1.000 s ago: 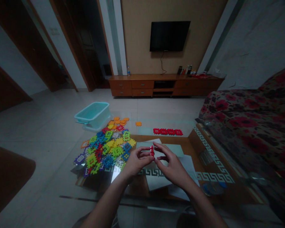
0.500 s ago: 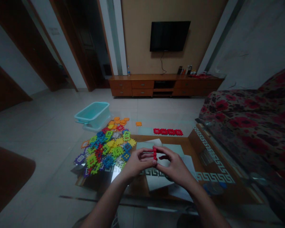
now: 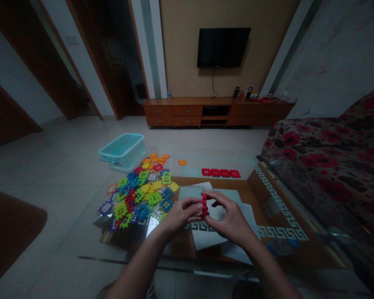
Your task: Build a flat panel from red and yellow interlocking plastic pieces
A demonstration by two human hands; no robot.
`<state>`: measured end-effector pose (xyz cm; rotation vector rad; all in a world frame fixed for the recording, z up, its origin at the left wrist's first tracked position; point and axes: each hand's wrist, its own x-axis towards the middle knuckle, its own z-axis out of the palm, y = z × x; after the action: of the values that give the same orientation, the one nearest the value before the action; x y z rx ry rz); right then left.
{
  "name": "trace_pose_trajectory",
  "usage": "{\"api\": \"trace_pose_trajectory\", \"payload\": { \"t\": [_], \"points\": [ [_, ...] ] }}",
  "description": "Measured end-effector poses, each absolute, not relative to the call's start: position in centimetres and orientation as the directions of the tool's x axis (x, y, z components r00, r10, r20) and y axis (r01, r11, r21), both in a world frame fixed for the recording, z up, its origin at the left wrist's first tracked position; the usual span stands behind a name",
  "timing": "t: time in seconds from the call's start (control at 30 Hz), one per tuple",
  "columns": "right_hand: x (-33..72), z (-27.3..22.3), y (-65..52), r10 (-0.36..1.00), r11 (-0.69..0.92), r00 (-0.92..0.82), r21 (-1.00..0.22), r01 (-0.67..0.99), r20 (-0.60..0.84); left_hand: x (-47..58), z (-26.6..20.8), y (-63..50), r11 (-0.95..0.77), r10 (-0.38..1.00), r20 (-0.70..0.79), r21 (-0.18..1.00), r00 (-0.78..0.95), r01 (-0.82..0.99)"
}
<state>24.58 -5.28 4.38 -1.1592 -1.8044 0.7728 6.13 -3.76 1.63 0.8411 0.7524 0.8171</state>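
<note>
A red plastic interlocking tile is held upright, edge toward me, above the glass table. My right hand pinches its top and bottom edges between forefinger and thumb. From the other side, my left hand grips it, thumb and fingertips at its left face. Whether it is one tile or several stacked, I cannot tell. Beyond my hands, several red tiles lie joined in a row on the glass. A heap of mixed-colour tiles spreads to the left, and a single orange tile lies apart from it.
A light-blue plastic tub stands at the table's far left corner. Papers show beneath my hands, within the glass table. A flower-patterned sofa is on the right. Farther off are a low wooden cabinet and a wall television.
My left thumb has moved up from the tile's lower edge to its left face, and the left fingers have drawn together. The tile has turned slightly; the heap and red row are unchanged.
</note>
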Motion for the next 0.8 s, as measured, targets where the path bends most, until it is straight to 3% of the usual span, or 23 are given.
{"api": "trace_pose_trajectory", "payload": {
  "t": [0.3, 0.8],
  "points": [
    [24.16, 3.81, -5.55, 0.902, 0.423, -0.279, -0.801, 0.423, 0.329, 5.99, 2.08, -3.6, 0.472, 0.832, -0.321, 0.839, 0.453, -0.272],
    [24.04, 3.72, -5.71, 0.903, 0.418, -0.298, -0.791, 0.448, 0.308, 5.92, 2.13, -3.53, 0.455, 0.824, -0.295, 0.853, 0.483, -0.256]
  ]
}}
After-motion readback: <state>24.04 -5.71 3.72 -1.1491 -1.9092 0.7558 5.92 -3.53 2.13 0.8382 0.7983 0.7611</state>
